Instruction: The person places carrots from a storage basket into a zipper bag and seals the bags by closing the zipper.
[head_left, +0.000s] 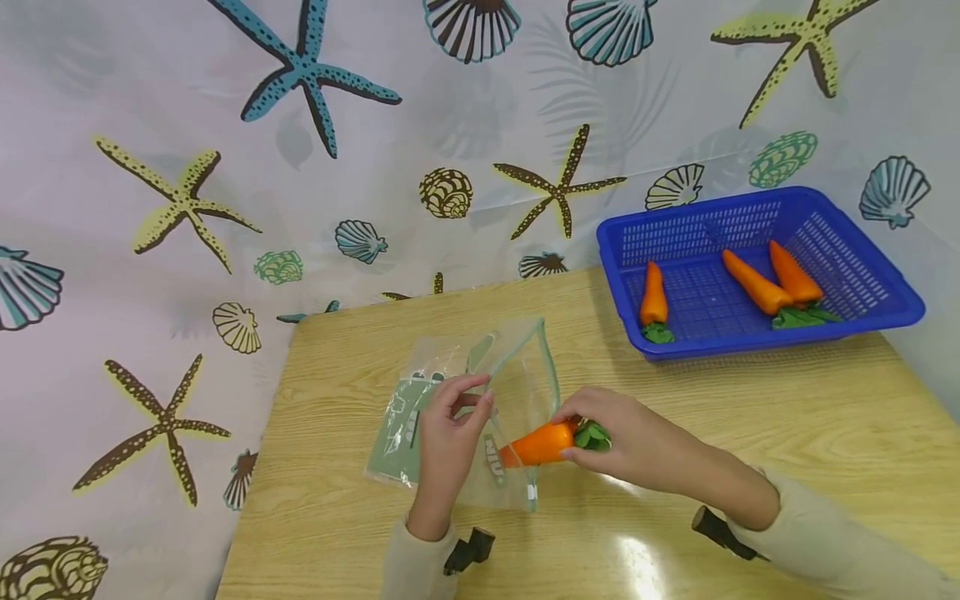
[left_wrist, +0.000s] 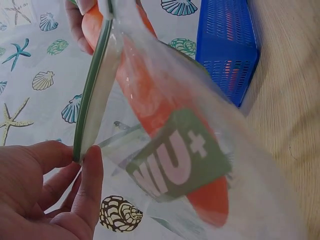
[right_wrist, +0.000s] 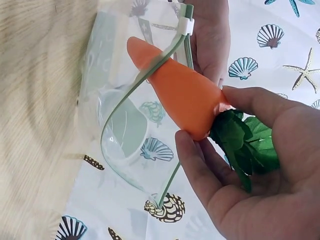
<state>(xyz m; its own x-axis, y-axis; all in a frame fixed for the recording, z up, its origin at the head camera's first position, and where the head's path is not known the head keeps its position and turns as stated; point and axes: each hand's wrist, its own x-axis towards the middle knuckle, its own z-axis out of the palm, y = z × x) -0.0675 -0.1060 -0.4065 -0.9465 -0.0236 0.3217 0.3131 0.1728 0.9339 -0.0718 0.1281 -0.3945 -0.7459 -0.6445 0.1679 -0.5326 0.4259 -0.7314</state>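
A clear zip bag (head_left: 517, 375) with green print lies on the wooden table (head_left: 750, 417), its mouth held open. My left hand (head_left: 480, 398) pinches the bag's green rim (left_wrist: 92, 95) between thumb and fingers. My right hand (head_left: 573, 429) grips an orange toy carrot (head_left: 542, 443) at its leafy green end (right_wrist: 247, 142). The carrot's pointed tip (right_wrist: 137, 47) is past the rim and inside the bag. In the left wrist view the carrot (left_wrist: 160, 110) shows through the plastic behind a green label (left_wrist: 175, 155).
A blue plastic basket (head_left: 862, 250) stands at the table's back right with three more carrots (head_left: 654, 296) in it. A seashell and starfish curtain (head_left: 225, 167) hangs behind and left of the table. Bare wood lies between the bag and the basket.
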